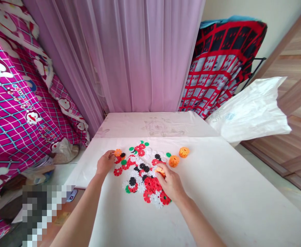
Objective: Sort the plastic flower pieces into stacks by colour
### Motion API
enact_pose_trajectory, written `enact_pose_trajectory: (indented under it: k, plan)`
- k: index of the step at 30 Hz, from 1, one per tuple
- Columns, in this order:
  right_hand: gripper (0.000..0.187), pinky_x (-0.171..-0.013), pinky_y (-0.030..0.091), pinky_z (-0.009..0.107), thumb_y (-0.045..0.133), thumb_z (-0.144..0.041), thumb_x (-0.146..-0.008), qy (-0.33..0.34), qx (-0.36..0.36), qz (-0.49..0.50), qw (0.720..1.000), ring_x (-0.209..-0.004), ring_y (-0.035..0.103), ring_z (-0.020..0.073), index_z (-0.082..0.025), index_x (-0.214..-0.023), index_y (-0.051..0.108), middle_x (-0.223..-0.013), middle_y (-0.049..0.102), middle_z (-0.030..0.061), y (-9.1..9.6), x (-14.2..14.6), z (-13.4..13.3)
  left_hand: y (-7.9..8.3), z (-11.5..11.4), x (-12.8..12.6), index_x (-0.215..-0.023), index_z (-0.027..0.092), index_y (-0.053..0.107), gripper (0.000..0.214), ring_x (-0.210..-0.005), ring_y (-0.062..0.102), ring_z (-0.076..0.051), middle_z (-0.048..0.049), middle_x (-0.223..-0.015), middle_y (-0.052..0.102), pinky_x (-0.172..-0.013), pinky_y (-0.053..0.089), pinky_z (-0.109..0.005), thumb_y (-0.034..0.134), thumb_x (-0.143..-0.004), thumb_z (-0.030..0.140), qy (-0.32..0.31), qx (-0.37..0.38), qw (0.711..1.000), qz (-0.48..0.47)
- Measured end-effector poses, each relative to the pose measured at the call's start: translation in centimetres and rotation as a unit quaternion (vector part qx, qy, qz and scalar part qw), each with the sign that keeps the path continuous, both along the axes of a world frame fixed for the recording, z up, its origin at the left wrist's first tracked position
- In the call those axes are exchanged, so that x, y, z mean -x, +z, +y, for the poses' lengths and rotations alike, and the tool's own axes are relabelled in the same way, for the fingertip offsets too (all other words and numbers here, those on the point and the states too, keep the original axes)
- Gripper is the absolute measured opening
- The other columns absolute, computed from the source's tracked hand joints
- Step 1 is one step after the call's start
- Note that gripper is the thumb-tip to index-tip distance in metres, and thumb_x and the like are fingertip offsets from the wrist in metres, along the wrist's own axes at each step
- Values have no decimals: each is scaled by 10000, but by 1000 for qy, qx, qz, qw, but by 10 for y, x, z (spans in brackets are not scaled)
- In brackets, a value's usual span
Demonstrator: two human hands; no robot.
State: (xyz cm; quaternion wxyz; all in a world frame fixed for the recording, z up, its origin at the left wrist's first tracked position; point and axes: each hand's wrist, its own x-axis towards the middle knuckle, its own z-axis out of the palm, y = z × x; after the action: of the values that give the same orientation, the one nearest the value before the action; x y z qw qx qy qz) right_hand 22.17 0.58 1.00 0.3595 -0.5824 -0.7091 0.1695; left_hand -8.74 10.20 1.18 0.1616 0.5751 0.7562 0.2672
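A pile of flat snowflake-shaped plastic discs (143, 171) in red, white, black and green lies on a white table (217, 192). My left hand (104, 164) rests at the pile's left edge, its fingertips pinched on an orange disc (118, 152). My right hand (171, 184) sits over the pile's right side, fingers closed on another orange disc (160, 171). Two orange balls built from discs, one (174, 161) and the other (184, 152), stand just right of the pile.
A pink curtain (140, 55) hangs behind the table. Pink patterned bedding (16, 103) is at the left, a red and black blanket (217, 68) at the back right, and a white plastic bag (251, 111) at the table's right corner.
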Motion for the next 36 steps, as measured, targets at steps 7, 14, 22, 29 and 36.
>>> enact_pose_trajectory:
  k: [7,14,22,29,36]
  plan:
    - [341,-732,558,274,495,-483,-886,-122,-26,123,985,-807,718,198,-226,-957,707,-945,769,65,-15,-57,-16,-7,-14,-14,-1138,231,686,386,-1055,672,-232,-73,-1134,735,-915,515,-360,430,-889,379,3,-89,996,-8]
    - [461,-767,562,321,539,-546,-832,-213,-50,213,952,-828,700,219,-185,-1070,700,-975,755,107,-34,-68,-5,-22,-27,-37,-1434,192,485,577,-1447,366,-296,-131,-1524,463,-1179,269,-512,439,-929,468,-106,-1,983,150]
    - [493,-680,544,301,616,-588,-785,-249,-47,346,903,-784,656,187,-173,-1041,694,-1010,729,100,-46,-65,1,-16,-50,-88,-1416,218,523,595,-1417,419,-277,-102,-1487,515,-1196,265,-498,423,-920,531,-212,-59,974,45]
    - [473,-512,472,250,726,-552,-650,-239,-25,460,855,-566,590,135,-182,-944,691,-716,687,16,-19,-74,23,-13,-63,-65,-1246,192,644,566,-1145,643,-249,-101,-1262,687,-978,514,-380,461,-853,556,-1,-127,972,-198]
    - [454,-437,400,218,802,-518,-493,-228,59,493,838,-494,570,125,-185,-758,644,-580,628,-17,6,-78,60,-15,-82,-54,-1142,202,683,524,-992,678,-231,-83,-1108,737,-863,547,-340,495,-794,545,56,-140,967,-205]
